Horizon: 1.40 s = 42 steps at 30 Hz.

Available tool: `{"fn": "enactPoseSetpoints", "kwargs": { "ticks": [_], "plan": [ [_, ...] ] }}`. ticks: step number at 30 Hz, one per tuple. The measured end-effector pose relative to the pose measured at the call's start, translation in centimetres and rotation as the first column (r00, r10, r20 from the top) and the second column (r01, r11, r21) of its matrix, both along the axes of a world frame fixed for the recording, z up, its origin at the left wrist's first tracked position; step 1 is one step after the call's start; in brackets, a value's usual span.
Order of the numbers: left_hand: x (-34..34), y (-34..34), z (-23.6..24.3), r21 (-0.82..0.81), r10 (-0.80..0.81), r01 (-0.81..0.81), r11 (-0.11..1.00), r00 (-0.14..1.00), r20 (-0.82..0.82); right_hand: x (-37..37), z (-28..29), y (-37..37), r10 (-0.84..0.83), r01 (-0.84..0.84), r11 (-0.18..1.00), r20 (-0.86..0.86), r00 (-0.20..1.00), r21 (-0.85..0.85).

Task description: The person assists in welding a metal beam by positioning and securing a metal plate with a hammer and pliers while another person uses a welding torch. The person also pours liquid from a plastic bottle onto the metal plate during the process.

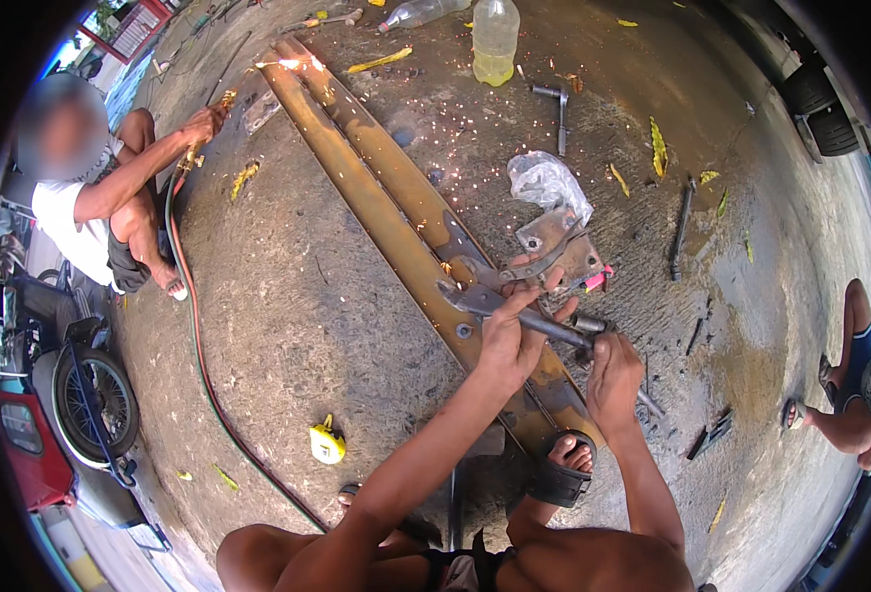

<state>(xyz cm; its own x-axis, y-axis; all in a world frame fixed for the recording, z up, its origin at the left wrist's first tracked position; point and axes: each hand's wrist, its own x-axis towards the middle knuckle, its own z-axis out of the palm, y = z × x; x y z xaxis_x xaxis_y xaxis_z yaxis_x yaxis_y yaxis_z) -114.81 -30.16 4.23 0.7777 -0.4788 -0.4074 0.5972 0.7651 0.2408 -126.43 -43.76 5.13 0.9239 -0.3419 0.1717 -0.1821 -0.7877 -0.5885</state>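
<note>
While sparks scatter around the far end of the long rusty steel beam (371, 197), both hands work over its near half on a steel bar (551, 327). Bar lies crosswise: flattened tip above the beam, round end out past the beam's right edge. Whether the tip touches metal, cannot tell.

Left hand (511, 340) wraps the bar at mid-length, a few fingers stretched out beyond it. Right hand (615, 380) is closed around the round end, just right of the beam. One sandalled foot (572, 456) at the beam's near end.

Close against the beam's right side: drilled metal plates (576, 259), a crumpled clear plastic bag (547, 183) next to them. Farther right of the beam, an L-shaped tool (563, 123) and a dark rod (682, 232) on the concrete. Right of its far end, an upright bottle (495, 49) with yellowish liquid.

Left of the beam: yellow tape measure (328, 446) on the ground; a red-and-green hose pair (199, 345) curving up to a crouching co-worker (71, 222), who aims a torch (191, 156) toward the beam's far end.
</note>
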Motion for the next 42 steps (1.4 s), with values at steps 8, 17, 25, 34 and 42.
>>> {"fn": "enactPoseSetpoints", "kwargs": {
  "ticks": [8, 17, 25, 34, 42],
  "plan": [
    [1.4, 1.0, -0.7, -0.058, -0.002, 0.002, 0.998, 1.000, 0.002, 0.4, 3.5, 2.7, 0.101, -0.109, 0.993, 0.126, 0.987, 0.056],
    [1.6, 1.4, 0.0, 0.052, 0.016, -0.015, 0.999, 1.000, -0.011, 1.1, 0.7, 1.4, 0.120, -0.132, 0.986, 0.117, 0.986, 0.104],
    [1.2, 0.7, -0.5, 0.126, -0.030, 0.034, 0.991, 0.999, -0.039, -0.4, 0.4, -1.8, 0.172, 0.143, 0.795, -0.446, 0.878, 0.589],
    [-4.5, -4.2, -1.5, 0.480, -0.307, 0.219, 0.849, 0.945, 0.113, 2.9, 0.4, -1.9, 0.269, -0.350, 0.912, -0.331, 0.904, -0.215],
    [-6.3, -4.0, -4.9, 0.590, -0.774, 0.518, 0.619, 0.529, 0.348, 10.6, 2.4, -14.9, 0.164, -0.403, 0.914, -0.864, 0.476, -0.048]
  ]
}}
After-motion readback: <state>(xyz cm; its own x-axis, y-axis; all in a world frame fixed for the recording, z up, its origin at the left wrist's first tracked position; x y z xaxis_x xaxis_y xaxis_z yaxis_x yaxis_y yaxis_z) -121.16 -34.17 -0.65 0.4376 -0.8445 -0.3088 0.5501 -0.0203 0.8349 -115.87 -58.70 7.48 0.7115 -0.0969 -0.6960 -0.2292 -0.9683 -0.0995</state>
